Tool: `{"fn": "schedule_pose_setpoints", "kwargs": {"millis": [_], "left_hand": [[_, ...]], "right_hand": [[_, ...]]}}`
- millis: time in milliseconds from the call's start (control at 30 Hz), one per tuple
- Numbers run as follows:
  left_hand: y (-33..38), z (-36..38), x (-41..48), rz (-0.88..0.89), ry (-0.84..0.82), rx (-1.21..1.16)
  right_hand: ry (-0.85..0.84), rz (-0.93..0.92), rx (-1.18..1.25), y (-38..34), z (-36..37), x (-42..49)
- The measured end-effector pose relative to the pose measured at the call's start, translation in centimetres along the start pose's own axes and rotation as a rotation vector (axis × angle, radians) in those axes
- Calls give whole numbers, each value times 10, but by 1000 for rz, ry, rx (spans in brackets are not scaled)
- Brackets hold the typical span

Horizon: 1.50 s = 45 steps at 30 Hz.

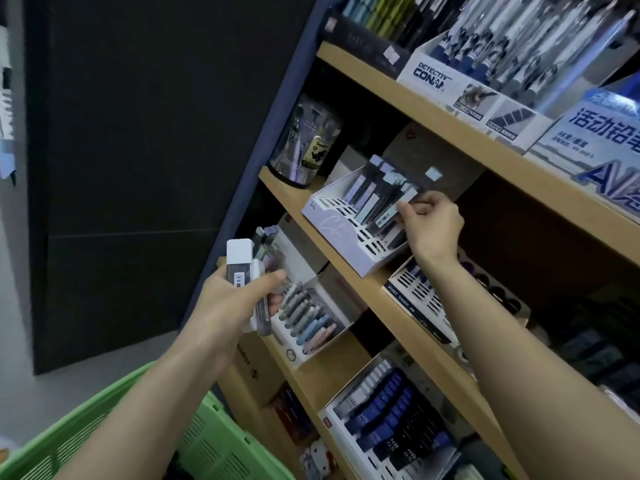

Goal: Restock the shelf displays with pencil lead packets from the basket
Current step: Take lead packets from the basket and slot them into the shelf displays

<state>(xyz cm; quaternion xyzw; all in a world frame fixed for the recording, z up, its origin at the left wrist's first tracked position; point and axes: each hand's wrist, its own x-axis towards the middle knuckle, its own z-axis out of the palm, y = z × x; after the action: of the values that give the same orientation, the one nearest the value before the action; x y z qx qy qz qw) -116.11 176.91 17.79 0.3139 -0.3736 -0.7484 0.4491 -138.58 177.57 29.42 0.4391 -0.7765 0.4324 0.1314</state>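
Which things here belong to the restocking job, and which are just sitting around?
Job: left hand, gripping a packet stack; right hand, pinching one packet in the white display box; green basket.
Bystanders: Conan pen box; clear canister.

Wide open to the left of the shelving (398, 323), over the basket (214, 438). Tight at the tray (329, 216): hemmed on its left by a jar (304, 143) just beside, capped by the upper shelf (450, 131) close above the leaning packets (374, 199). Dark free depth to the tray's right, past the right hand (433, 223) at its edge.
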Motion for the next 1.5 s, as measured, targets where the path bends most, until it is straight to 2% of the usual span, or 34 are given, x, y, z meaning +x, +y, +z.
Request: {"fn": "schedule_pose_setpoints", "kwargs": {"millis": [267,467,833,967,1000,1067,1133,1200,1367,1500], "left_hand": [[-9,4,3,-9,-13,4],[-13,11,1,-19,-29,9],[-10,13,-2,-55,-58,-11],[-11,13,-4,-79,-52,-74],[-12,14,-5,-85,-51,-87],[-13,15,-5,-102,-55,-120],[-15,16,-6,-108,-43,-151],[-18,16,-5,-97,-19,-151],[-23,18,-8,-66,-5,-60],[-30,25,-13,-45,-56,175]], "right_hand": [[-136,21,-117,6,6,-2],[-178,41,-187,4,11,-2],[-205,79,-188,-9,5,-14],[-155,-20,-117,-21,-2,-40],[-206,-43,-79,-25,-3,-50],[-432,-36,-20,-34,-5,-77],[-684,55,52,-43,-4,-109],[-808,127,102,-46,-1,-133],[-785,149,106,-38,2,-148],[-788,-2,-66,-32,-10,-149]]}}
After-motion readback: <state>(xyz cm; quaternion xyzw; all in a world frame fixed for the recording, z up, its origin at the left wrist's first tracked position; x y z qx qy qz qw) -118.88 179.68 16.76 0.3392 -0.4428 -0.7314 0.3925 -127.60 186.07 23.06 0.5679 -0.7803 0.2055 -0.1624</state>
